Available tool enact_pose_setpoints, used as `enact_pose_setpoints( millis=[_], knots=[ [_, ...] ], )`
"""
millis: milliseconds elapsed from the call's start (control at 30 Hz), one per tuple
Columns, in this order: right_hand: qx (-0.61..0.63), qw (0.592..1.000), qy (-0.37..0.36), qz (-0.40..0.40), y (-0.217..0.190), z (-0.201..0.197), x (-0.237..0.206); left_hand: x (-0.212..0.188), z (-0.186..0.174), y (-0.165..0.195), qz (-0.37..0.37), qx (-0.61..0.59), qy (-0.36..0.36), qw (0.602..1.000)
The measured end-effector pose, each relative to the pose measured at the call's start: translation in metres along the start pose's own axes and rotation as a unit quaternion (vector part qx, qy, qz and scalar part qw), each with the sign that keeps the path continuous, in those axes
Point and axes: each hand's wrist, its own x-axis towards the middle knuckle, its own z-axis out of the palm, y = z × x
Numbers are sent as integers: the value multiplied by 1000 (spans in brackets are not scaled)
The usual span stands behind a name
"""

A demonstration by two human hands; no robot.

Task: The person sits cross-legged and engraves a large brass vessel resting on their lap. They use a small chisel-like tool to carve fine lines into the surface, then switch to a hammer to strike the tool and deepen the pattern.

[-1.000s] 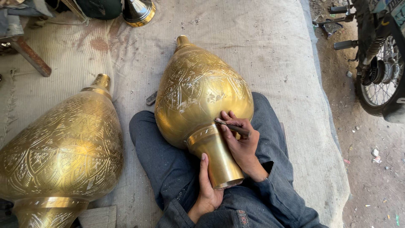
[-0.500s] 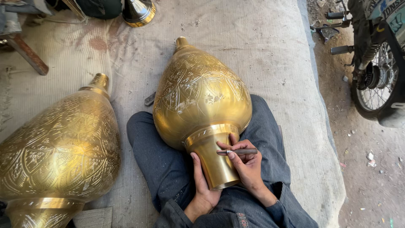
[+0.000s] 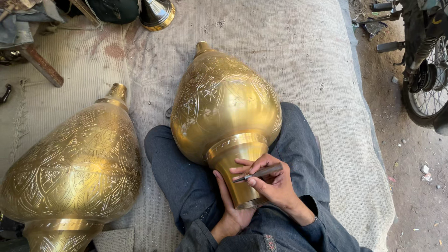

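The engraved vessel point(image 3: 226, 109) lies across the seated person's lap on the mat point(image 3: 303, 42). A second vessel point(image 3: 70, 168) lies left of it. A bell-shaped piece point(image 3: 157, 14) sits behind it. A motorcycle wheel point(image 3: 427, 88) stands to its right, off the mat.

Engraved brass domes: two, one lying in the lap point(image 3: 226, 105), one lying at the left point(image 3: 70, 168)
Engraving tools: one point(image 3: 261, 172)
Hands working: two, left point(image 3: 233, 205), right point(image 3: 273, 184)
Small brass bells: one point(image 3: 156, 14)
Motorcycles standing by: one point(image 3: 424, 56)

Glossy engraved brass vessel point(image 3: 226, 107) – smooth bare neck – on coarse matt woven cloth point(image 3: 298, 51).
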Motion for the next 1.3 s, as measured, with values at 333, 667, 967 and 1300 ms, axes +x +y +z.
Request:
enact_pose_setpoints(
  millis=[333, 667, 967, 1300],
  knots=[
    [-46, 998, -2, 53, 15, 13, -17, 3, 8, 21, -84, -182, 175, 964],
    [-115, 983, 129, 59, -2, 10, 13, 0, 30, 27, -105, -89, 242, 960],
    [-348, 922, 145, -88, -30, 14, 91, 3, 26, 19, -54, -83, 238, 966],
    [-463, 872, 120, -106, -29, 20, 102, 5, 23, 16, -72, -75, 254, 962]
  ],
)
